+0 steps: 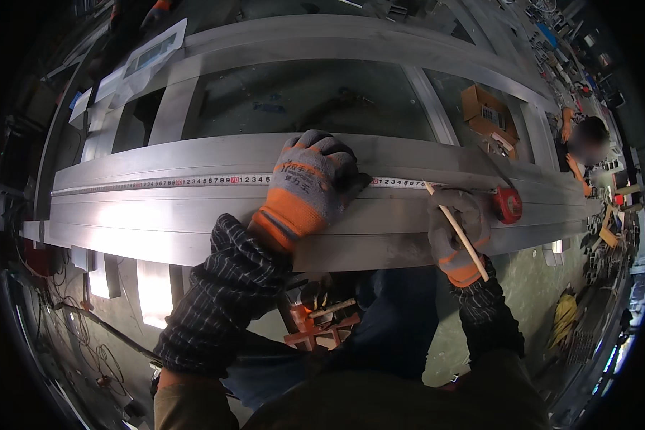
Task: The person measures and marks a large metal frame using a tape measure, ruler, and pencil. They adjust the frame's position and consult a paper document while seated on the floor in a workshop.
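Long silvery metal bars (215, 215) lie side by side across the view. Along them stretches the white blade of a tape measure (401, 183), its red case (508, 206) resting toward the right end. My left hand (312, 175), in a grey and orange glove, presses the blade onto the bars, fingers bent and thumb by the blade's edge. My right hand (460, 229), gloved alike, is closed around a slim tan pencil (460, 233). The pencil slants, its far end at the blade between my left hand and the case. The right fingertips are partly hidden.
A metal frame (301, 46) with crosspieces stands beyond the bars. An open cardboard box (489, 115) sits on the right. Another person (577, 154) is at the far right, near scattered tools and parts. Cables (104, 358) trail at lower left; a red stand (322, 335) is below the bars.
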A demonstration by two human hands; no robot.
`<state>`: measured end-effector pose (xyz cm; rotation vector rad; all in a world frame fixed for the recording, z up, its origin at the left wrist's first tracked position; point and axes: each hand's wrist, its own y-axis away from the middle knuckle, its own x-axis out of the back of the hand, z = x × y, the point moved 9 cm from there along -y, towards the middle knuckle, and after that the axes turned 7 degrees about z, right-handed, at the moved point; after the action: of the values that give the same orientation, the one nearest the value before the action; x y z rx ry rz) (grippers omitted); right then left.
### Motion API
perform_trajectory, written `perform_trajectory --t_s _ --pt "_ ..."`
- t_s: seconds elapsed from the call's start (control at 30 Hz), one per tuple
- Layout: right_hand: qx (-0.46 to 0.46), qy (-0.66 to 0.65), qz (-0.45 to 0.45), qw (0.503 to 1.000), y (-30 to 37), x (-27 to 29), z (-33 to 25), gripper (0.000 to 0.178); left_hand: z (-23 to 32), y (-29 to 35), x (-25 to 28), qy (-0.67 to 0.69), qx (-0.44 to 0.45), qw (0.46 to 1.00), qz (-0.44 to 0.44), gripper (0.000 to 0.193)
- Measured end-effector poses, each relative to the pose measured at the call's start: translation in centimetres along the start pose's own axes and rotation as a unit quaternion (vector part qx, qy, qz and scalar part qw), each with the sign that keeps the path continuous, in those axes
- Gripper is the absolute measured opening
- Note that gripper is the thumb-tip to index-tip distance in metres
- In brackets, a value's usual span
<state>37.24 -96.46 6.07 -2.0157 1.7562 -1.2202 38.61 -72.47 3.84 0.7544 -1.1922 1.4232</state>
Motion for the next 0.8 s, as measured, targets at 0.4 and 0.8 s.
perform_trajectory --t_s 0.4,0.8 --pt "-0.026 -0.052 -0.021 0.998 -0.6 -0.3 -1.0 0.028 1.4 0.4 2.3 0.104 -0.114 0.978 0.143 0.016" --pt "0.089 -0.035 0.005 0.995 -0.8 -0.4 -1.5 0.022 2.0 0.5 2.3 0.092 -0.130 0.980 0.119 0.013"
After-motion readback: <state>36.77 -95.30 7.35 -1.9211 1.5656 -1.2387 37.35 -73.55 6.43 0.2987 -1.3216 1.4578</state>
